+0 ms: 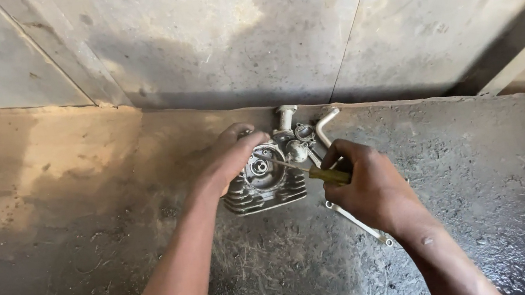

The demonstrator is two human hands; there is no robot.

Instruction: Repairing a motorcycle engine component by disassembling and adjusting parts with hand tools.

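A grey metal engine cylinder head (266,184) with cooling fins lies on the dirty floor near the wall. My left hand (228,156) rests on its top left side, fingers curled over the casting. My right hand (365,188) grips a screwdriver with a yellow-green handle (329,175); its thin shaft (282,164) points left into the round opening of the head. Small metal parts (297,137) sit just behind the head.
A bent metal wrench (325,123) lies by the wall behind my right hand. Another spanner (362,226) lies on the floor under my right wrist. The floor is oily and dark at right, sandy at left. A concrete wall (246,33) stands close behind.
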